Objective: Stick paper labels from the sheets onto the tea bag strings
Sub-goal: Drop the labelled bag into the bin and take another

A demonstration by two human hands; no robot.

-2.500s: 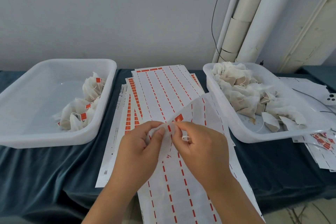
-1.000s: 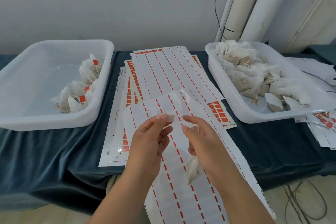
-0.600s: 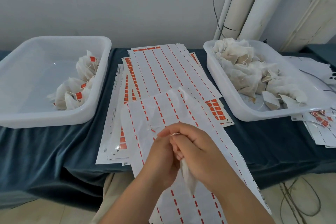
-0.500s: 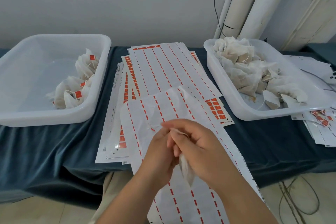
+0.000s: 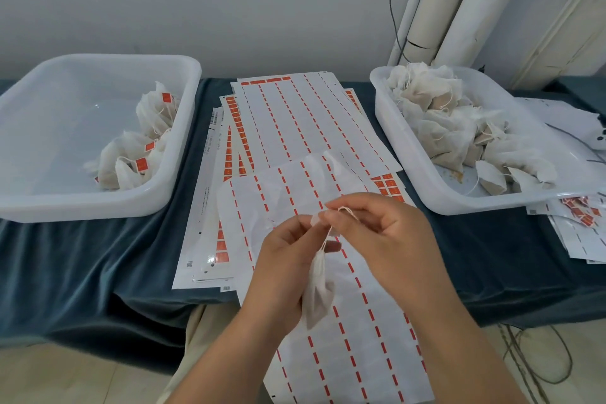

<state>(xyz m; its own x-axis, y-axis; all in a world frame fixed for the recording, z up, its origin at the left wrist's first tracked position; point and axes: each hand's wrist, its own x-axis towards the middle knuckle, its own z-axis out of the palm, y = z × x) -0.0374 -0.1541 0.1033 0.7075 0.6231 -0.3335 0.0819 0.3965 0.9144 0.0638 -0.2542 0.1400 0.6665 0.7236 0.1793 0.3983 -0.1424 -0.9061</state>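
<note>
A small white tea bag [image 5: 317,292] hangs by its string [image 5: 328,233] between my two hands, above a peeled label sheet [image 5: 331,321] that droops over the table's front edge. My right hand [image 5: 390,239] pinches the top of the string, which loops over its fingertips. My left hand [image 5: 282,259] pinches a small white label [image 5: 315,219] against the string just beside the right fingertips. More label sheets [image 5: 295,128] with red-orange marks lie fanned out behind.
A white tub [image 5: 183,128] at the left holds a few tea bags with orange labels [image 5: 137,147]. Another white tub [image 5: 403,147] at the right is piled with unlabelled tea bags [image 5: 452,134]. Loose sheets [image 5: 577,226] lie at the far right, on a dark blue tablecloth [image 5: 82,266].
My hands, closed together half a second ago, have parted a little. The string is now stretched between them and the tea bag hangs in plain sight below.
</note>
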